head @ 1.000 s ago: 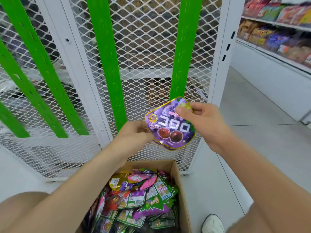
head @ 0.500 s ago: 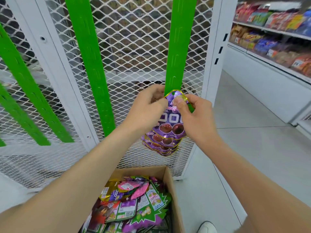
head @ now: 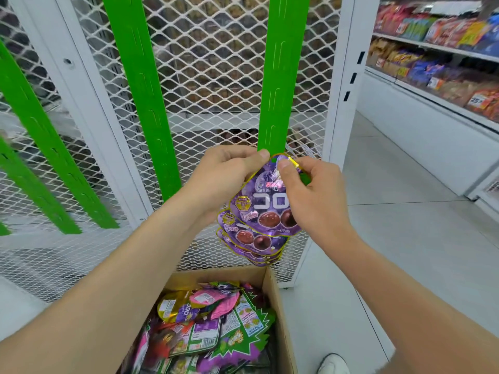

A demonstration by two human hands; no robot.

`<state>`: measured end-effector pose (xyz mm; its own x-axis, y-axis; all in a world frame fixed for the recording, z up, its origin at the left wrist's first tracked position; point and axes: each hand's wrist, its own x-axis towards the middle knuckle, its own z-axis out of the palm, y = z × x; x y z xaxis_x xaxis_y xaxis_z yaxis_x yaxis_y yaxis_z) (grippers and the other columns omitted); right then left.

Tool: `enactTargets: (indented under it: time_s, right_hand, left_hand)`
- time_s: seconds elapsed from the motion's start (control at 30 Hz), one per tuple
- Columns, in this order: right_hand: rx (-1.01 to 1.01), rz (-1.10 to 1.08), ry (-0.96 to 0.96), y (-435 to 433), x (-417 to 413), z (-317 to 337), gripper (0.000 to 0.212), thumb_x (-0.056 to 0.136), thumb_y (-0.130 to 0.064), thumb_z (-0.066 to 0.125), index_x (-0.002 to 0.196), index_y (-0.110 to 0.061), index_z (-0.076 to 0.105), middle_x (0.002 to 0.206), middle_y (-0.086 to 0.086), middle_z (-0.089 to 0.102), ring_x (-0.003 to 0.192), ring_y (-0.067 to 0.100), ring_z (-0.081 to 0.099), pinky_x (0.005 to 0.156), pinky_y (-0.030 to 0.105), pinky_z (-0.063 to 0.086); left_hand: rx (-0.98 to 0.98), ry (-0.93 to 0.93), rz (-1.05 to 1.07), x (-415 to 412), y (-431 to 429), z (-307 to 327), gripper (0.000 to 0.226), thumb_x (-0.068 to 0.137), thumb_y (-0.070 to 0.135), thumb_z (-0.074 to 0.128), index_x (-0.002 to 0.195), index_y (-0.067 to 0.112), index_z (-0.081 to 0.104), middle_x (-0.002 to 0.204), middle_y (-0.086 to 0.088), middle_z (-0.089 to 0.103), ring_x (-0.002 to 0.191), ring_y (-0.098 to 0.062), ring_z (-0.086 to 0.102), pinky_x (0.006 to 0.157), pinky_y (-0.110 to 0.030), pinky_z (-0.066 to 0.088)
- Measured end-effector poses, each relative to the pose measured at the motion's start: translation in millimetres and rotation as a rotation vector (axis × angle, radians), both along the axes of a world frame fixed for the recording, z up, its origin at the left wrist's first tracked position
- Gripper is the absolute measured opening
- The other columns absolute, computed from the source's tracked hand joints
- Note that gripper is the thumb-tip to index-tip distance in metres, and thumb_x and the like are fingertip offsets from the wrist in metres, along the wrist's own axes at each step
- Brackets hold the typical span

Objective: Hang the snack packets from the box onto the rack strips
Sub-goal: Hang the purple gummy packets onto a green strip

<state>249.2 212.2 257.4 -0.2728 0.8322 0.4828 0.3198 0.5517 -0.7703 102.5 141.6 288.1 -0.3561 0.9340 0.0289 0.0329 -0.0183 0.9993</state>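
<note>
Rack [head: 216, 76]: white mesh panels on white posts, filling most of your view. Stocked shelves [head: 445, 49] run along the right wall, well apart from it.

Strips: several green ones hang on the mesh. The working strip [head: 278, 76] is the rightmost, upright, and its lower end disappears behind your hands.

Box [head: 278, 306]: open cardboard, on the floor below your forearms, just in front of the rack base. It holds a loose pile [head: 205, 333] of mixed packets in purple, pink, green and yellow.

Left hand [head: 224, 176]: thumb and fingers pinch the top-left edge of the packet [head: 267, 206].

Right hand [head: 316, 195]: thumb and forefinger pinch the packet's top edge, just beside the hang hole, with the palm covering the packet's right side.

The packet is purple and faces you, and its top sits right at the strip's lower end, between both grips. The body hangs below your fingers. Can't tell whether the hole is on a hook.

Hung stack [head: 251, 244]: more purple packets overlap directly beneath and behind the held one, above the box.

A white shoe [head: 333, 364] shows at the bottom edge, right of the box.
</note>
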Motion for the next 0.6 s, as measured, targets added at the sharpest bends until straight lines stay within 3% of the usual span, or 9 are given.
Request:
enactTargets:
  time_s: [0.13,0.27,0.37,0.47,0.6]
  right_hand:
    - [-0.018,0.014,-0.129,-2,3,-6,0.049,0.100,-0.035,0.064,0.065,-0.002,0.054,0.048,0.004,0.038,0.050,0.013,0.029,0.048,0.027,0.027]
    - [0.007,0.075,-0.293,-5,4,-13,0.048,0.101,-0.037,0.062,0.070,0.000,0.059,0.052,0.008,0.042,0.053,0.021,0.036,0.052,0.026,0.034]
    - [0.087,0.050,-0.171,-7,3,-6,0.040,0.101,-0.032,0.060,0.070,-0.006,0.058,0.057,0.007,0.049,0.059,0.021,0.043,0.058,0.034,0.035]
    - [0.128,0.085,-0.041,-14,4,4,0.036,0.100,-0.024,0.064,0.067,-0.011,0.057,0.055,0.001,0.045,0.054,0.014,0.040,0.054,0.026,0.032]
    - [0.168,0.094,-0.007,-25,-3,7,0.038,0.100,-0.025,0.064,0.067,-0.007,0.057,0.055,0.007,0.044,0.055,0.021,0.041,0.055,0.035,0.036]
  left_hand:
    - [-0.043,0.067,0.043,-6,-2,0,0.018,0.099,0.028,0.072,0.084,0.019,0.077,0.067,0.013,0.067,0.064,-0.005,0.057,0.063,-0.021,0.045]
    - [-0.004,0.065,0.051,-4,-9,-1,0.023,0.103,0.021,0.066,0.081,0.017,0.074,0.058,0.016,0.066,0.054,0.004,0.056,0.057,-0.011,0.045]
    - [0.013,0.042,0.087,-7,-13,0,0.024,0.102,0.021,0.069,0.079,0.017,0.075,0.058,0.016,0.065,0.055,0.001,0.054,0.061,-0.013,0.046]
    - [-0.047,0.011,0.130,-12,-15,2,0.021,0.096,0.026,0.076,0.077,0.020,0.079,0.061,0.014,0.065,0.061,-0.005,0.056,0.069,-0.027,0.048]
    - [-0.075,-0.066,0.104,-9,-20,8,0.017,0.095,0.024,0.075,0.081,0.015,0.079,0.071,0.002,0.071,0.060,-0.012,0.063,0.060,-0.021,0.050]
